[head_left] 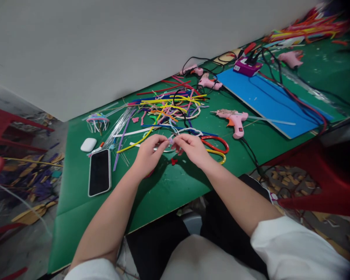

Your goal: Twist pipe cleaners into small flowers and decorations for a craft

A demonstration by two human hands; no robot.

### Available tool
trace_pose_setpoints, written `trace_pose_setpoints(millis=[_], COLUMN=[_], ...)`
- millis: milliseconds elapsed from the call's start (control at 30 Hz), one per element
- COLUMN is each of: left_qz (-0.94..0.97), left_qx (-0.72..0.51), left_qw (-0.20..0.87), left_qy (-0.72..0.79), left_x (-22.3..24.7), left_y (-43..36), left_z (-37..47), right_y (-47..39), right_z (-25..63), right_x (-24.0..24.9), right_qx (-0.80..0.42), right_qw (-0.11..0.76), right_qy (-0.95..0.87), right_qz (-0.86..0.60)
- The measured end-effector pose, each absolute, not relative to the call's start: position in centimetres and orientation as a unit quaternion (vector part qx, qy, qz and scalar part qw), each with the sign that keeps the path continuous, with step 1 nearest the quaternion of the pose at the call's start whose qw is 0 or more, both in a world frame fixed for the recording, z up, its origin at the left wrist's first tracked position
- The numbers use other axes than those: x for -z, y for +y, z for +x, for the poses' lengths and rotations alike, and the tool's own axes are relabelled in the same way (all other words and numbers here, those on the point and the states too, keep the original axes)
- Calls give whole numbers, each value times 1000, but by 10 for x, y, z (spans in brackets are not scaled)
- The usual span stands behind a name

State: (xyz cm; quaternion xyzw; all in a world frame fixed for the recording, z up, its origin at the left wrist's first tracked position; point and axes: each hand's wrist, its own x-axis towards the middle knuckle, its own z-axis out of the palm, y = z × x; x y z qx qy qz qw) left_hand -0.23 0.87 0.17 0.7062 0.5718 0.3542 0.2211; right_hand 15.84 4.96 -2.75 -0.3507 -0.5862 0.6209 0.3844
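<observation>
My left hand (151, 153) and my right hand (192, 149) meet above the green table, fingertips pinched close together. Between them is a small lilac fuzzy piece (170, 140), apparently pipe cleaner, partly covered by the fingers. Both hands are closed on it. Just below, a small red fuzzy piece (174, 161) lies on the table. Beside my right hand are a red loop (226, 144) and a yellow loop (221, 157), which look like scissor handles; the rest is hidden. Beyond my hands spreads a tangled pile of coloured pipe cleaners (169, 107).
A pink glue gun (237, 123) with a glue stick lies to the right, near a blue board (268, 103) bearing a purple power block (247, 67) and cables. On the left are a phone (99, 173), a white case (88, 144) and a small pipe-cleaner umbrella shape (97, 121).
</observation>
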Motion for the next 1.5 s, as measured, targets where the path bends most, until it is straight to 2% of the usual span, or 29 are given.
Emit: trace_pose_setpoints(millis=[133,500,800,933,1133,1300,1500], left_qz=[698,714,700,742,779,745,648], left_qx=[-371,-366,-383,-378,-382,-429,-489], left_qw=[212,172,136,82,-55,11,173], left_qy=[575,572,587,547,493,510,557], left_x=[1,21,27,23,9,5,1], left_y=[9,12,13,15,21,24,20], left_z=[-1,1,-3,-6,-1,18,28], right_y=[53,52,53,53,57,61,60], right_z=[159,158,158,157,163,169,170], right_x=[27,31,31,31,24,18,16], right_qx=[-659,-578,-591,-644,-697,-675,-637], right_qw=[395,385,353,337,357,405,428], right_qy=[-532,-613,-621,-596,-540,-538,-556], right_qz=[-355,-377,-375,-342,-307,-301,-318])
